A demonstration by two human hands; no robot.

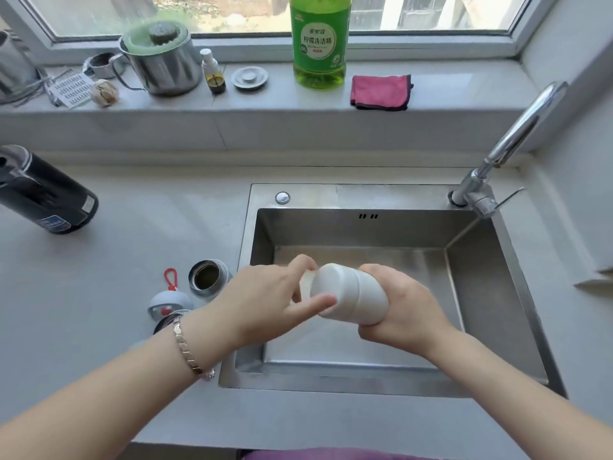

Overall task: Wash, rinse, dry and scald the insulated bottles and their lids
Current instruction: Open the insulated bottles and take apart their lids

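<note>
Over the steel sink (497, 293) I hold a white insulated bottle (351, 293) lying sideways. My right hand (404, 310) grips its body from the right. My left hand (268, 300) has fingers and thumb around its left end, where a paler lid part shows. On the counter left of the sink stands a small open steel bottle (208, 278). Beside it lies a grey lid with a red loop (169, 302). A further dark rim peeks out under my left wrist.
A black kettle (43, 190) lies at the counter's left. The windowsill holds a green detergent bottle (320, 41), a pink cloth (380, 91), a sink plug (249, 77), a steel pot (162, 61) and a small spray bottle (212, 73). The tap (507, 144) rises at the sink's back right.
</note>
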